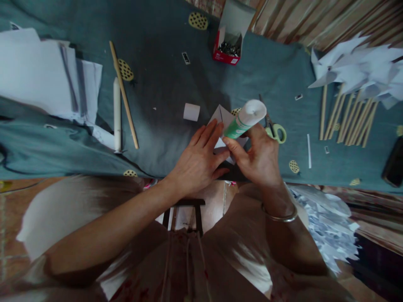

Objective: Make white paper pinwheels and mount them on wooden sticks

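One sheet (221, 114) is pinned under L hand (200, 161) – fingers flat, thumb apart, prob. vs. slipping – while glue (242, 123) is gripped tilted in R hand (261, 157), fingers closed round it.

Left hand (200, 161) palm down, fingers forward — right hand (262, 156) curled, gripping, close beside.

Your setting resembles a home craft space: printed cloth (151, 96) drapes the counter (163, 50), brown curtain-like folds (286, 21) border its far side, and reddish floor tiles (11, 214) show below. Before you, paper (31, 75), scissors (279, 133), a glue stick (236, 128) and stick-mounted pinwheels (355, 69) indicate handicraft work; a small workshop cannot be excluded.
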The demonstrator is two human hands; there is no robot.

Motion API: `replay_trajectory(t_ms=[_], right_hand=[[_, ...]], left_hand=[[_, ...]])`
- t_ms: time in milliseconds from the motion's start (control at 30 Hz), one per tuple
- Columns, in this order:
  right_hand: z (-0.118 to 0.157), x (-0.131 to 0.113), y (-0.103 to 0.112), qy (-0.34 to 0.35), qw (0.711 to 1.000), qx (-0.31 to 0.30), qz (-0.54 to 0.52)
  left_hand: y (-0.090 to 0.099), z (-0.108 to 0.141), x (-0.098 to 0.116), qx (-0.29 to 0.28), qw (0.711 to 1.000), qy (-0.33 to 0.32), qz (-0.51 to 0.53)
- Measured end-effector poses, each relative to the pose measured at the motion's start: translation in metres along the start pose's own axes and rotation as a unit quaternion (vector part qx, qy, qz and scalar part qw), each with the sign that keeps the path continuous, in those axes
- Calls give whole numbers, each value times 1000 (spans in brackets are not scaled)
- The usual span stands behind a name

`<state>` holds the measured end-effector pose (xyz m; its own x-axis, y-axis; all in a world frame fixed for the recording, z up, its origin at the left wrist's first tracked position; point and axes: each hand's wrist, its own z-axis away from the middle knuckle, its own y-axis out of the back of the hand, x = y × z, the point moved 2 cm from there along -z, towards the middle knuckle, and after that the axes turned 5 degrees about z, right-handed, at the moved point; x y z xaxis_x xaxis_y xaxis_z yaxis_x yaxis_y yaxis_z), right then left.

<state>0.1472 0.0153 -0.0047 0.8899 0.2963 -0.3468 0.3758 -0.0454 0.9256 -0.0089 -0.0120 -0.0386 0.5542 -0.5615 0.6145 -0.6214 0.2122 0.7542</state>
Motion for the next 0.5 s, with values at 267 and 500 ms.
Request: replay_trajectory(t_ms=[267, 500], right_hand=[[4, 2, -1, 6, 999, 31, -7], [7, 6, -2, -4, 1000, 23, -9]], left_hand=[[0, 0, 0, -3, 1000, 3, 1], [1, 1, 0, 0, 1000, 3, 3]])
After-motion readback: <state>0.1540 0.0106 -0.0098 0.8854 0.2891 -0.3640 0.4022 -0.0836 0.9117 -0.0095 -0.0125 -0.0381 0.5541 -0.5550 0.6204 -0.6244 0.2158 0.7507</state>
